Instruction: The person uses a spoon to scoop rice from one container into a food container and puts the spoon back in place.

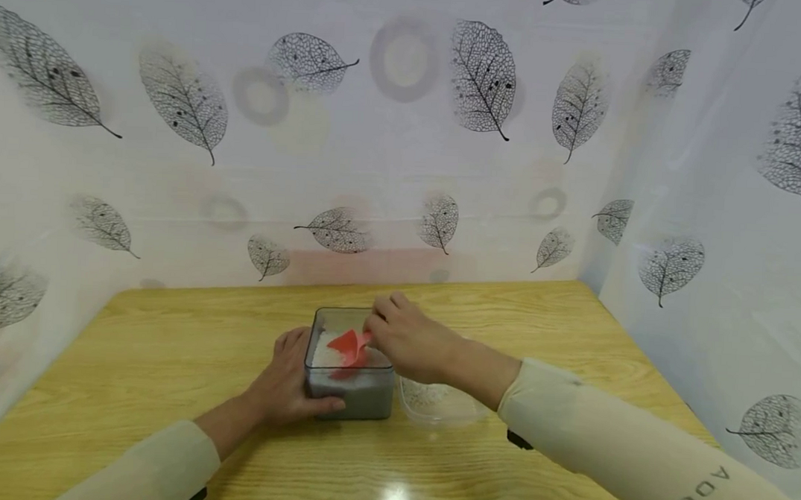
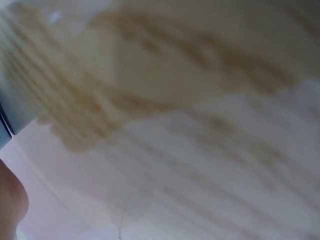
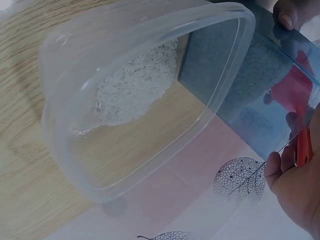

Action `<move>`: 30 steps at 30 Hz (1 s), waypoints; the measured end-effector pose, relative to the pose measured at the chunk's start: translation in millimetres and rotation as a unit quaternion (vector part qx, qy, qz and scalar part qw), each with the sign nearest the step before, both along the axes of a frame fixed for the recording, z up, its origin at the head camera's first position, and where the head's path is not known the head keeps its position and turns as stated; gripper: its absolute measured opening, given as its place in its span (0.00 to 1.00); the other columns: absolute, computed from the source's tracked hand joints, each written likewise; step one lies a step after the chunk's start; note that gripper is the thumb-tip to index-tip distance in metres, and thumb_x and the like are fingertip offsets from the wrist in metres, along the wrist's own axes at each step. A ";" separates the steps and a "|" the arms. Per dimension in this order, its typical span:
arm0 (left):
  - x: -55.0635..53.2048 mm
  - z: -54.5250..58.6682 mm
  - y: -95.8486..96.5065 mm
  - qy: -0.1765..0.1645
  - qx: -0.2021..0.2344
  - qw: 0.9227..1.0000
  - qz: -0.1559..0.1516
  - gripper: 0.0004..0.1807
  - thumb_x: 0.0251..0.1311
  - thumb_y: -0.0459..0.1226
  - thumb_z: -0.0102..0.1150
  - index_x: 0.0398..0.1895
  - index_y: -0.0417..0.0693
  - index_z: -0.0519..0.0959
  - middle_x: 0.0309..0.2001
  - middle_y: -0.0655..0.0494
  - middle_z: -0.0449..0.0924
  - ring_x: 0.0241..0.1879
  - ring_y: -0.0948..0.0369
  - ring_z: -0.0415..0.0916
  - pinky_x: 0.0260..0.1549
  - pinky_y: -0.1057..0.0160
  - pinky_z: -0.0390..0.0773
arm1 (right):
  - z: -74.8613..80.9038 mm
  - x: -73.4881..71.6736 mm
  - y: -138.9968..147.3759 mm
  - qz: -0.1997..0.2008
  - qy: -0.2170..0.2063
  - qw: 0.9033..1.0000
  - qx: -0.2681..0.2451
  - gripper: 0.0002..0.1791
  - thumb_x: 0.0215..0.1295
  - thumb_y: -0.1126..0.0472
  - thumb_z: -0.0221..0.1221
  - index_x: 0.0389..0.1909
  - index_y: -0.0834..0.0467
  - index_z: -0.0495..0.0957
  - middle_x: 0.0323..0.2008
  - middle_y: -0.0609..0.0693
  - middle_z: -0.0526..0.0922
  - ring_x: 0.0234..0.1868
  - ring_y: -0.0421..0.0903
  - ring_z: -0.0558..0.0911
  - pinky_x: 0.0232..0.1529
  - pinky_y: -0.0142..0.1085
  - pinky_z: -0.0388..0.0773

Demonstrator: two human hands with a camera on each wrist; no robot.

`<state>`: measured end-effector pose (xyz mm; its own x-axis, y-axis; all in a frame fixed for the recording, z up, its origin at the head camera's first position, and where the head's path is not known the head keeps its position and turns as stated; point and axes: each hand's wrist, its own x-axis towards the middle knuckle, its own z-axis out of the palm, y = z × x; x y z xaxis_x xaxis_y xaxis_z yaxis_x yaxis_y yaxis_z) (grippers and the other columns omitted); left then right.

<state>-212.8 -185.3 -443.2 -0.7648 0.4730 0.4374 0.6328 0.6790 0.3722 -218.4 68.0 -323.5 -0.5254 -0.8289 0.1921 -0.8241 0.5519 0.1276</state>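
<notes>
A grey see-through square container stands on the table with white rice inside. My left hand holds it from the left, with the thumb across its front wall and the other fingers along the side. A red scoop is inside the container, tilted, its blade down at the rice. My right hand grips the scoop's handle at the container's right rim. Beside the container, partly under my right forearm, sits a clear plastic tub holding a small heap of rice.
The wooden table ends at the back against a pale leaf-print curtain, which also hangs along the sides. In the left wrist view, mostly blurred table and curtain show, with the container's edge at the left.
</notes>
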 end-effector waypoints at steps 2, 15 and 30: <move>-0.2 0.4 0.6 -0.004 -0.001 1.000 0.002 0.68 0.44 0.67 0.68 0.76 0.33 0.48 0.63 0.44 0.67 0.65 0.44 0.59 0.66 0.41 0.50 | -0.1 -0.1 0.6 0.001 -0.002 1.000 -0.003 0.12 0.75 0.53 0.53 0.46 0.57 0.78 0.44 0.48 0.73 0.45 0.46 0.67 0.50 0.38 0.66; -1.2 0.7 2.1 -0.004 0.013 1.000 0.003 0.58 0.42 0.65 0.71 0.69 0.40 0.59 0.61 0.48 0.69 0.62 0.47 0.61 0.65 0.43 0.49 | -5.5 2.9 6.5 -0.012 -0.026 0.998 -0.056 0.13 0.77 0.54 0.50 0.49 0.57 0.77 0.40 0.47 0.70 0.41 0.45 0.66 0.45 0.35 0.68; -4.2 -2.1 -0.4 0.008 0.004 1.000 0.004 0.60 0.42 0.68 0.69 0.69 0.38 0.58 0.60 0.46 0.69 0.62 0.45 0.61 0.65 0.43 0.51 | -15.2 0.3 31.5 -0.023 -0.045 0.989 -0.139 0.14 0.77 0.57 0.50 0.53 0.60 0.77 0.43 0.50 0.73 0.45 0.44 0.72 0.47 0.36 0.74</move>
